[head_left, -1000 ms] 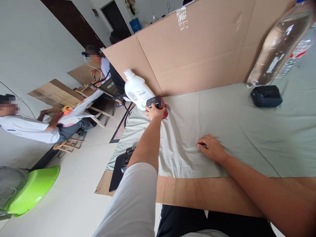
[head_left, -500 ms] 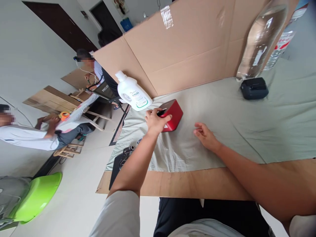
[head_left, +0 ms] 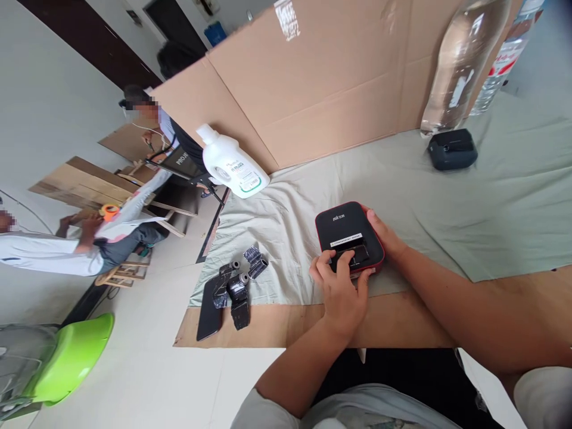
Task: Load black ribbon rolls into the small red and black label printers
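A rounded square device (head_left: 348,221) with a black top and red sides lies on the cloth near the table's front. Its top bears white lettering, a white strip label and a dark recessed panel. At the near edge, my left hand (head_left: 342,292) has its bent fingers on the panel and its thumb along the front side. My right hand (head_left: 385,235) grips the device's right side, most of its fingers hidden behind the edge.
To the left lie a black phone (head_left: 209,313) and several black-taped pieces (head_left: 239,289). A white jug (head_left: 235,164) stands by the cardboard screen (head_left: 335,89). A black case (head_left: 453,149) and water bottles (head_left: 462,71) are at the back right. Two people sit beyond, left.
The device has come from the back left toward me and been turned black top up. My left hand moved with it, and my right hand has closed on its right side.
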### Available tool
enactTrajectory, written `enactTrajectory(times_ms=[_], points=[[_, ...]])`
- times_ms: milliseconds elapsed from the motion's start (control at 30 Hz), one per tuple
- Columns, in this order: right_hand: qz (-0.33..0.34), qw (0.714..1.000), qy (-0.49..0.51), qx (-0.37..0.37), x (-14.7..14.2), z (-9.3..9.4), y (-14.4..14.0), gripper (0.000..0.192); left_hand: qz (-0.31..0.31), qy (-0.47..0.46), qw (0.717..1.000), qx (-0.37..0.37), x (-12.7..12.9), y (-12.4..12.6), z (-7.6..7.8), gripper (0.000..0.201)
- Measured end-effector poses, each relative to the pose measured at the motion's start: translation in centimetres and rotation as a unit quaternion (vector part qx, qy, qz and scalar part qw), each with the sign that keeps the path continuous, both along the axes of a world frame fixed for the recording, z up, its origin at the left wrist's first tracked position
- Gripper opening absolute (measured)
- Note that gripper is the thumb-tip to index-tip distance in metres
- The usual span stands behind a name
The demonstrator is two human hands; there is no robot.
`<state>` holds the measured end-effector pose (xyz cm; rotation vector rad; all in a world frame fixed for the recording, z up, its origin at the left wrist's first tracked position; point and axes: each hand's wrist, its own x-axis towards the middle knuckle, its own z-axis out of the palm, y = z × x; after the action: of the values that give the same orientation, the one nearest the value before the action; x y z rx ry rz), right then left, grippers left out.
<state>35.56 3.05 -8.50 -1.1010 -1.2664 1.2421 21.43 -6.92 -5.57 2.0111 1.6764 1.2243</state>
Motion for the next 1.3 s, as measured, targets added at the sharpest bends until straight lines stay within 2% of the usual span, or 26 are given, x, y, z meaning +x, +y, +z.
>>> enactTrajectory(times_ms=[100, 200, 267, 333, 367, 433, 500, 567, 767, 933, 1033, 1133, 1300], points=[[0.030, 0.995, 0.094, -0.021, 0.4, 0.3, 0.2, 0.061, -0.009, 0.024, 1.000, 0.010, -0.4, -0.5, -0.5, 0.033], [0.003, 0.998, 0.062, -0.002, 0.9, 0.6, 0.2, 0.065, -0.026, 0.031, 0.999, 0.013, -1.5, -0.3, -0.6, 0.033], [-0.029, 0.997, -0.004, 0.077, 1.4, 0.9, -0.2, 0.060, -0.040, -0.009, 0.999, 0.010, -2.6, 0.3, -0.6, 0.025], [-0.048, 0.978, -0.078, 0.185, 1.8, 1.5, -0.7, 0.043, -0.035, -0.079, 0.996, -0.012, -3.6, 1.2, -0.7, 0.023], [-0.046, 0.967, -0.108, 0.227, 1.9, 1.8, -1.0, 0.035, -0.034, -0.121, 0.991, -0.038, -4.0, 1.8, -0.7, 0.025], [-0.029, 0.952, -0.148, 0.265, 2.0, 2.3, -1.5, 0.032, -0.062, -0.210, 0.969, -0.117, -4.4, 3.0, -0.5, 0.038], [-0.012, 0.951, -0.170, 0.257, 1.9, 2.6, -1.7, 0.034, -0.117, -0.284, 0.932, -0.193, -4.4, 4.0, -0.1, 0.057], [0.000, 0.952, -0.186, 0.242, 1.9, 2.7, -1.7, 0.038, -0.144, -0.325, 0.906, -0.229, -4.1, 4.7, 0.4, 0.064], [0.070, 0.943, -0.248, 0.209, 2.6, 2.9, -1.5, 0.075, -0.096, -0.369, 0.885, -0.268, -3.8, 6.2, 1.8, 0.065], [0.089, 0.950, -0.254, 0.161, 2.8, 2.8, -1.5, 0.099, -0.099, -0.417, 0.853, -0.296, -4.1, 7.5, 2.0, 0.098], [0.085, 0.955, -0.246, 0.144, 2.7, 2.6, -1.5, 0.107, -0.118, -0.433, 0.844, -0.295, -4.2, 7.9, 2.0, 0.109], [0.075, 0.957, -0.237, 0.150, 2.5, 2.3, -1.4, 0.110, -0.136, -0.427, 0.839, -0.310, -4.5, 7.9, 2.1, 0.107], [0.074, 0.959, -0.228, 0.151, 2.7, 1.9, -1.3, 0.106, -0.166, -0.417, 0.823, -0.347, -5.6, 7.9, 2.4, 0.086]])
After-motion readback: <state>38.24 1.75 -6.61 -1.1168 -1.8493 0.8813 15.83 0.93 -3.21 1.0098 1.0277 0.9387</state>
